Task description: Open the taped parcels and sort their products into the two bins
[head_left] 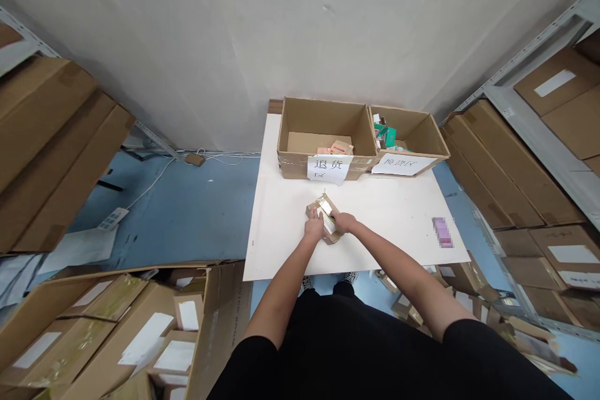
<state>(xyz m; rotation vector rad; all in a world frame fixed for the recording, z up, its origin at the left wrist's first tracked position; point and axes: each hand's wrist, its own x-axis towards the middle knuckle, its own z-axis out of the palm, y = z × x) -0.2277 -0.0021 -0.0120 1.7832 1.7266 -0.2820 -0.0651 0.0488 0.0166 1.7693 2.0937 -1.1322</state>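
Note:
A small cardboard box (334,237) with a white label lies at an angle on the white table (281,231). My left hand (314,225) grips its left side, with the fingers lying over the top. From the right, my right hand (344,222) is closed around a slim tool with a yellow-green part, which looks like a box cutter (331,217). Its tip is at the top of the box beside the label; the blade is too small to make out. Part of the box is hidden under both hands.
Behind stand two open cartons with paper signs: the left carton (293,165) holds a few small boxes, the right carton (424,165) some green and white packages. A blurred purple item (442,232) lies at the table's right. A large carton (225,312) of parcels stands at lower left; shelves flank both sides.

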